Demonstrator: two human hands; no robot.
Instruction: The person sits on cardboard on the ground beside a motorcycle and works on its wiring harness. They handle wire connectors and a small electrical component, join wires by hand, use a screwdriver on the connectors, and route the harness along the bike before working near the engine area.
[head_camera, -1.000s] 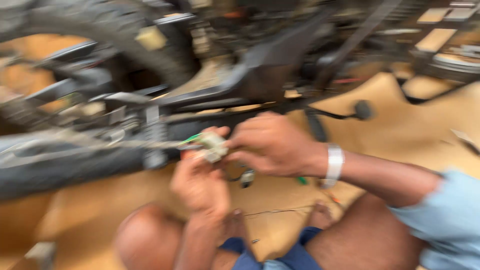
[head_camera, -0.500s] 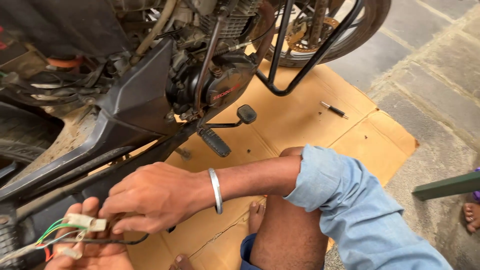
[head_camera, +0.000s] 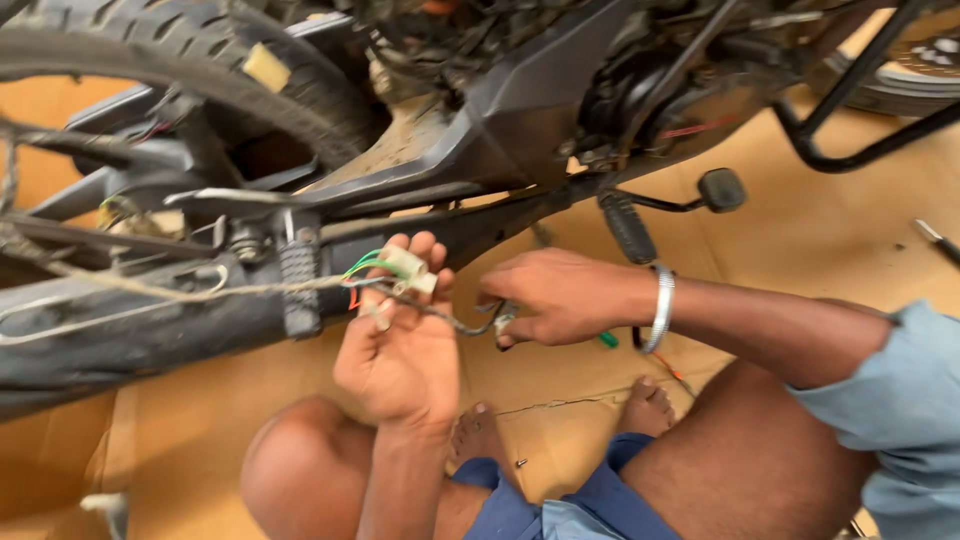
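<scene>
A motorcycle (head_camera: 480, 130) lies on its side across the far edge of a cardboard sheet (head_camera: 820, 230). The left hand (head_camera: 400, 345) pinches a white wiring connector (head_camera: 408, 267) beside its footpeg (head_camera: 299, 285); the right hand (head_camera: 555, 297) grips the connector's dark cable (head_camera: 462, 324) just beside it

head view, close, steeply down over lap toward motorcycle (head_camera: 520, 110)

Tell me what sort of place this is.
Probably an informal motorcycle repair spot: a motorcycle lies stripped on flattened cardboard on the ground, and the left hand holds its wiring connector.
</scene>
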